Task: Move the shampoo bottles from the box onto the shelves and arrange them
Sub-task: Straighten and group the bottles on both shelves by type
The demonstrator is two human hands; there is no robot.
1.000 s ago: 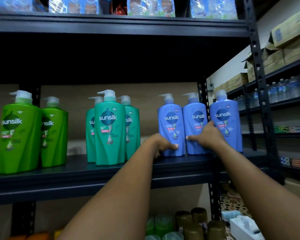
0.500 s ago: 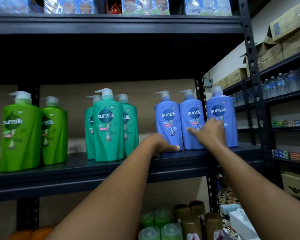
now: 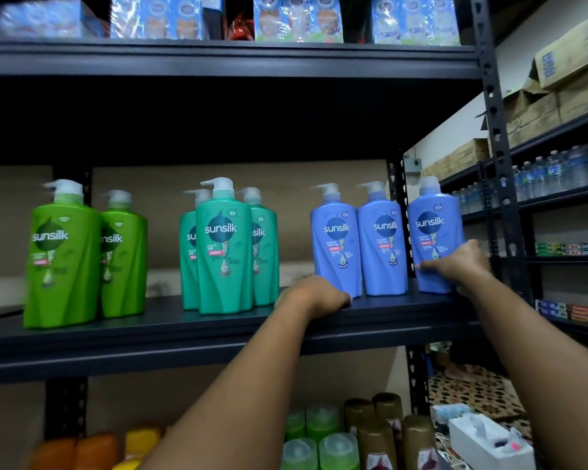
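Note:
Three blue shampoo bottles stand in a row at the right end of the dark middle shelf [image 3: 184,330]. My right hand [image 3: 459,266] grips the right blue bottle [image 3: 433,228] low down, thumb across its front. My left hand [image 3: 314,295] rests on the shelf and holds the base of the left blue bottle [image 3: 336,239]; its fingers are hidden. The middle blue bottle [image 3: 382,239] stands free between them. Further left stand three teal bottles [image 3: 224,245] and two green bottles [image 3: 62,252]. No box is in view.
A black shelf post [image 3: 496,147] rises just right of the blue bottles. Blue packs [image 3: 299,18] fill the top shelf. Brown bottles [image 3: 381,432], green-capped and orange bottles sit below. A neighbouring rack holds water bottles [image 3: 550,171] and cartons [image 3: 574,62].
My right hand has shifted from the middle blue bottle to the right blue bottle and now grips it. My left hand stays at the left blue bottle's base.

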